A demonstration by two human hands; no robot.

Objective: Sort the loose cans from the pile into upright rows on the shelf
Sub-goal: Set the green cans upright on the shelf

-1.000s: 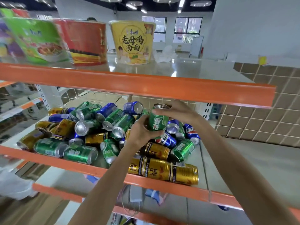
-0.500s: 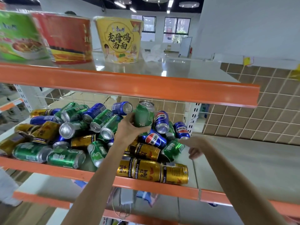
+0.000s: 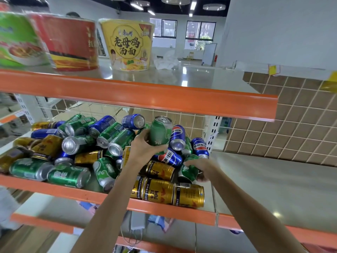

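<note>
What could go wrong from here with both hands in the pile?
1. The right hand grips a green can low in the pile; pulling it may let the Pepsi cans leaning above roll off.
2. Gold cans lie at the shelf edge; a nudge could drop them.
3. The left hand holds its upright can low, so it might tip.

Biggest readable thing is the yellow noodle tub [image 3: 127, 45] on the top shelf, with "老母鸡汤面" in big black characters. Down in the pile, the blue cans are Pepsi: one [image 3: 177, 136] shows the characters "可乐" near its top, and another to its right [image 3: 200, 147] has the red-white-blue logo, text upside down. The gold cans at the near edge say "RedBull" and "红牛" [image 3: 157, 191]. Green can labels are too blurry to read.
</note>
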